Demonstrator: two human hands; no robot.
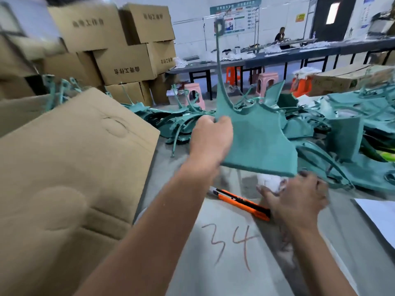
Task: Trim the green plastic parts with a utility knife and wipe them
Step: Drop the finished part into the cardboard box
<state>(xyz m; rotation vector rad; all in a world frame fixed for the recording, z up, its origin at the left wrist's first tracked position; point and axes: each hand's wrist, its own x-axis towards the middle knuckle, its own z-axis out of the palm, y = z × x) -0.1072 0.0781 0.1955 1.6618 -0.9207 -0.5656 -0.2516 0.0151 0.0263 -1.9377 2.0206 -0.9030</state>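
Observation:
My left hand (210,137) grips the left edge of a green plastic part (256,142) and holds it up above the table; a long thin stem rises from the part's top left. Below the part, my right hand (297,195) is down at the table with its fingers around a white cloth (270,181). An orange and black utility knife (241,202) lies on the grey table surface (224,263) just left of my right hand, with no hand on it. The image is motion-blurred.
A pile of green plastic parts (342,129) covers the table's far and right side. A large flat cardboard sheet (70,167) leans at the left. Stacked cardboard boxes (126,60) stand behind. White paper (380,216) lies at the right edge. "34" is written on the table.

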